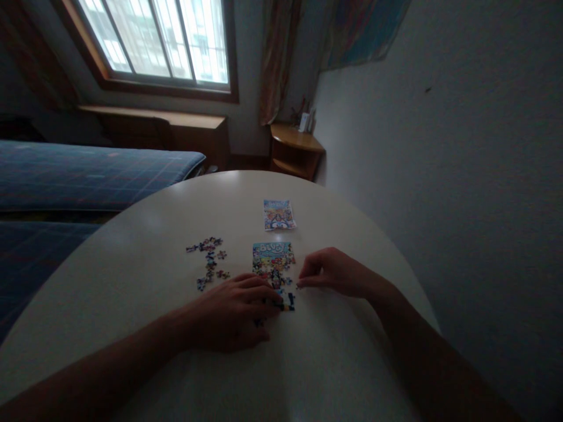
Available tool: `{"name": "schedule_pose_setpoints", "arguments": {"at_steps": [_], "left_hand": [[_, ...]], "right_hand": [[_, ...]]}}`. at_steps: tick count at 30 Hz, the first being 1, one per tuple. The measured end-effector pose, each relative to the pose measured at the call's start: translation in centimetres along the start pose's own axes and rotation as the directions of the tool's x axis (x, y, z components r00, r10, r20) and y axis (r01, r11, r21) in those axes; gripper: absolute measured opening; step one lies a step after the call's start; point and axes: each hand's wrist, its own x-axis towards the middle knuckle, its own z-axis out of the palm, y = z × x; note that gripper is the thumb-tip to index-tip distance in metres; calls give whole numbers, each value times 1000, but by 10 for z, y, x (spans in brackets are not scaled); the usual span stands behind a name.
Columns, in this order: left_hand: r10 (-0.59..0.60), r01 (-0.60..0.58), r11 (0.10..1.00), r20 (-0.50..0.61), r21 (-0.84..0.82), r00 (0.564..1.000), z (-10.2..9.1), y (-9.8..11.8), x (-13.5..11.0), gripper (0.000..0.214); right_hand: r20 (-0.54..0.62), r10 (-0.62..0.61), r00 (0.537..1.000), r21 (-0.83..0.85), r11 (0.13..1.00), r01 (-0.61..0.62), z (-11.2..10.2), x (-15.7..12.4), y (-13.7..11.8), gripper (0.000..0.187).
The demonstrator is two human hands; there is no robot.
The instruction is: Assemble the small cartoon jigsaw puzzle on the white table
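Observation:
A partly joined jigsaw puzzle (273,257) lies on the round white table, its upper rows connected and gaps showing along its right side. My left hand (240,310) rests flat over the puzzle's lower left, fingers stretched out and covering part of it. Just right of the puzzle, my right hand (328,272) pinches a small puzzle piece (299,286) between thumb and forefinger, close to the tabletop. Loose puzzle pieces (211,258) are scattered to the left of the puzzle. Beyond it lies a small printed picture sheet (279,215) with similar artwork.
The round table (176,217) fills the middle of the view. A bed with a blue plaid mattress (88,176) stands to the left. A white wall (461,176) runs close along the right. Behind are a wooden corner shelf (294,138) and a window (162,41).

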Motion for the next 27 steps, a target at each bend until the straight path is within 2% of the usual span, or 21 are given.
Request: {"name": "schedule_pose_setpoints", "arguments": {"at_steps": [8,13,27], "left_hand": [[-7,7,1000,14,2,1000,1,0,0,30],[-1,1,1000,13,10,1000,0,0,0,32],[-11,11,1000,33,20,999,-1,0,0,32]], "right_hand": [[29,-21,999,-105,994,23,5,-2,-2,21],[-12,-25,1000,-138,990,23,8,0,-5,21],[-41,-57,998,-122,991,52,14,2,-8,18]]}}
